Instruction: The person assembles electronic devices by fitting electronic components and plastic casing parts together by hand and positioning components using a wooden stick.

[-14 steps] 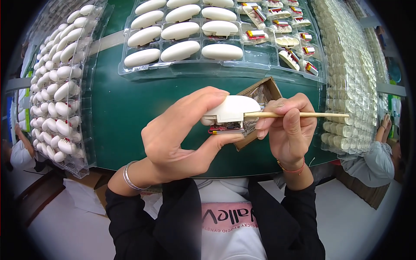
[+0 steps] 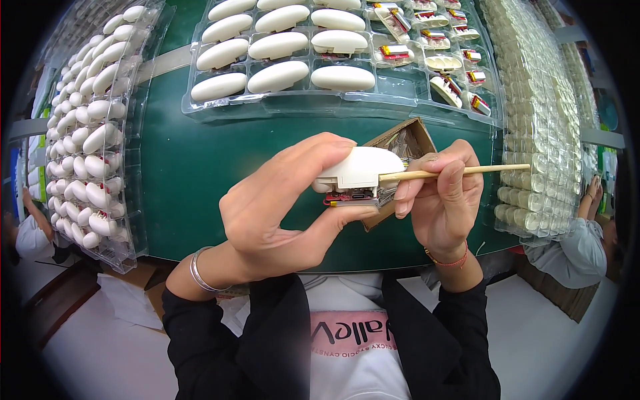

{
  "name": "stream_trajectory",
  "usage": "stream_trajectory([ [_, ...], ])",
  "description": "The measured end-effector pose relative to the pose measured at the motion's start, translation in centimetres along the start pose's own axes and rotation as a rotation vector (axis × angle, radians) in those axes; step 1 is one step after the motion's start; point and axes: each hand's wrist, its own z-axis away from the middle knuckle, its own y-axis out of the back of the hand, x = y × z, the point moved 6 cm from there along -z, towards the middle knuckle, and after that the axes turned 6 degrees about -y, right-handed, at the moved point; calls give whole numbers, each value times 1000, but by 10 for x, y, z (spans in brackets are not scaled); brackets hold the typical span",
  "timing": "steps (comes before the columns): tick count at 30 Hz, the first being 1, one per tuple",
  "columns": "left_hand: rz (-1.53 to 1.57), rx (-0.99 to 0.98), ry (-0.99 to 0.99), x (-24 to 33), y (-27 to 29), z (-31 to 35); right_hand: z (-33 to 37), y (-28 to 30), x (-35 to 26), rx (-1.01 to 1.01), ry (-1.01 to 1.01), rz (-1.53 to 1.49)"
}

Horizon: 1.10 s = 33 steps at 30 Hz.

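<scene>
left hand (image 2: 280, 213): grip clenched round a white oval shell (image 2: 360, 168), red-and-black innards peeking out underneath
right hand (image 2: 441, 200): grip pinching a wooden stick (image 2: 453, 172), tip right against the shell's edge
behind the grips: small cardboard box (image 2: 408, 141), clear trays (image 2: 347, 100) of more shells on the green worktop (image 2: 193, 167)

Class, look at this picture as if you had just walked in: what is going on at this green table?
A person holds a white oval plastic shell in the left hand, its open underside showing a small circuit board. The right hand presses a thin wooden stick against the shell's edge. Behind the hands sits a small brown cardboard box on the green table. Clear plastic trays of similar white shells lie beyond and to the left.
</scene>
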Motion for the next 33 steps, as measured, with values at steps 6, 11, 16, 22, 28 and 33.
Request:
stream_trajectory([
  [6, 0, 2, -10, -1, -1, -1, -1, 1, 1, 9, -27, 14],
  [11, -12, -8, 2, 0, -2, 1, 1, 0, 2, 12, -42, -15],
  [16, -61, -40, -55, 4, -5, 4, 8, 1, 4, 28, -43, 0],
  [22, -121, -68, -92, 4, -13, 5, 6, 5, 6, 59, -71, 19],
  [28, 120, 3, 107, -15, -8, -2, -14, 3, -4, 66, -82, -182],
  [33, 102, -46, 189, -4, -1, -4, -4, 2, -13, 111, -66, -171],
])
